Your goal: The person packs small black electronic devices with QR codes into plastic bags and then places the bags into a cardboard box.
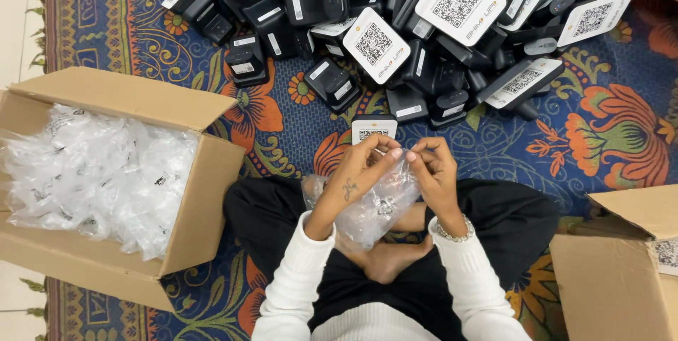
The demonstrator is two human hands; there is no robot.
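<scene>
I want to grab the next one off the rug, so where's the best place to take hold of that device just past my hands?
Grip the device by its two side edges, coming from above on your near side. It lies flat and apart from the pile, its near edge free beside your left hand.

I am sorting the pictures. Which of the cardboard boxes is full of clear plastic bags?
The open cardboard box on the left: crumpled clear plastic bags fill it. The two boxes at the right edge show no such bags.
</scene>
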